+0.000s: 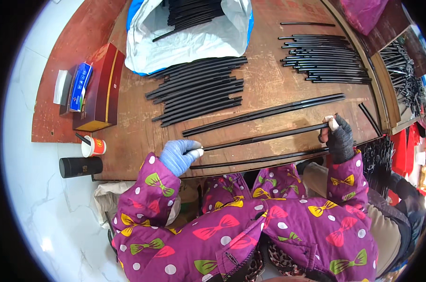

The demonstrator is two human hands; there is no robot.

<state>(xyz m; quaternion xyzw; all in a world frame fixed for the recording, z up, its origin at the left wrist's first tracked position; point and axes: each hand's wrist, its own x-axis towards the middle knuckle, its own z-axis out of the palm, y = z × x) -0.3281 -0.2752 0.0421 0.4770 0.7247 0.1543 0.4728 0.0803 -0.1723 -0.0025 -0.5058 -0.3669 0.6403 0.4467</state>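
Printing there on the blue packet (81, 87) and the red-and-white cup (98, 146)! Blue-gloved left hand (179, 156) pinches one end of a slim black rod (269, 136) over the table (264, 47); dark-gloved right hand (338, 137), fingers curled, grips the other.

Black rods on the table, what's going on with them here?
A person holds one long black rod over the table, gloved left hand gripping its left end and gloved right hand near its right. Other long rods lie alongside. Shorter rods lie in two groups farther back, with more in the white bag.
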